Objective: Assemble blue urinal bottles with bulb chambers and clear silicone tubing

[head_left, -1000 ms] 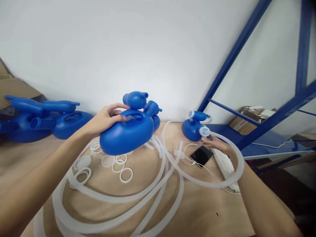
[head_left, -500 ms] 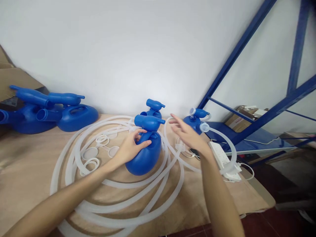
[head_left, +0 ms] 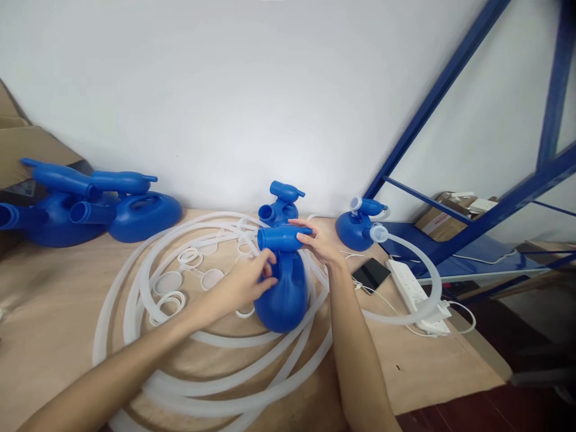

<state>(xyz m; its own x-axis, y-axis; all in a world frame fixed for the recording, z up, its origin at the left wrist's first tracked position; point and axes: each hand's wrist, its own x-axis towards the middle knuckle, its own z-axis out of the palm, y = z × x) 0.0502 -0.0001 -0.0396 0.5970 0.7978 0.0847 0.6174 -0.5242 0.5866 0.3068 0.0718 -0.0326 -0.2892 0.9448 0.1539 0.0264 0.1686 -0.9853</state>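
A blue plastic handled bottle (head_left: 282,306) stands among the coiled hoses. A smaller blue bottle-shaped piece (head_left: 279,238) with a narrow spout lies across its top, its wide mouth facing left. My left hand (head_left: 247,277) is curled at the bottle's left side, thumb and fingers against it; its neck is hidden behind this hand. My right hand (head_left: 320,243) is closed round the spout end of the smaller piece. Translucent white hose (head_left: 216,378) lies in loops around the bottle. White caps (head_left: 168,282) and rings (head_left: 170,307) lie left of it.
Behind stands another blue bottle (head_left: 282,211). One with a hose fitted (head_left: 354,231) is at the right, near a black phone (head_left: 371,275) and a white power strip (head_left: 407,288). Blue bottles (head_left: 144,219) and a cardboard box (head_left: 36,147) are at the left. A blue metal frame (head_left: 432,99) rises at right.
My right hand has come left and down onto the spout of the smaller blue piece. The bottle has turned slightly and shifted nearer, and my left hand has moved with it.
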